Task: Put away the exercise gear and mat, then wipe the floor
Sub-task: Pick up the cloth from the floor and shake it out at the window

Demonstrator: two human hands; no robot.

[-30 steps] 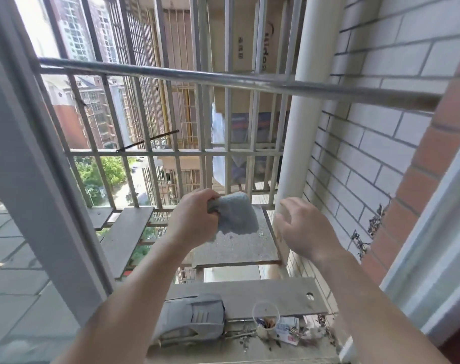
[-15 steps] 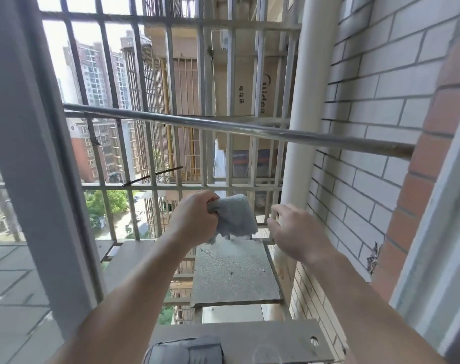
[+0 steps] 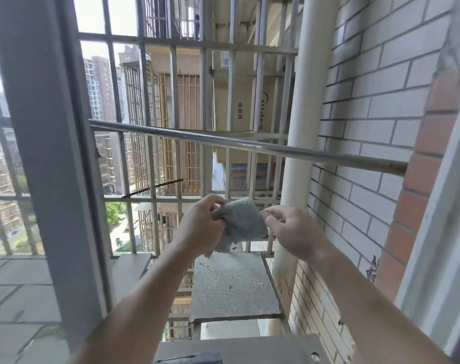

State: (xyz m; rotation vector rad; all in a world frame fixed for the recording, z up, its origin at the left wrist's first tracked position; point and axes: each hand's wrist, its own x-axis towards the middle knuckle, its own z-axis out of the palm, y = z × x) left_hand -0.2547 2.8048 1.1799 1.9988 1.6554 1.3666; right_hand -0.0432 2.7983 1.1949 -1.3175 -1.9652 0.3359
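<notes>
A grey cloth [image 3: 240,222] hangs between both hands, held out through the open window. My left hand [image 3: 201,227] grips its left side in a closed fist. My right hand [image 3: 289,229] pinches the cloth's upper right corner with thumb and forefinger. Part of the cloth droops below my left hand. No exercise gear or mat is in view.
A metal rod [image 3: 250,145] crosses the window opening above my hands. Beyond stand the grille bars [image 3: 205,127] and a white drain pipe [image 3: 302,114] against the brick wall [image 3: 368,127]. Grey slabs [image 3: 234,285] lie on the grille floor below. The window frame [image 3: 47,153] stands at left.
My right hand has come in from the right and taken hold of the cloth's corner. The view has tilted upward, so the ledge items at the bottom have dropped out of sight.
</notes>
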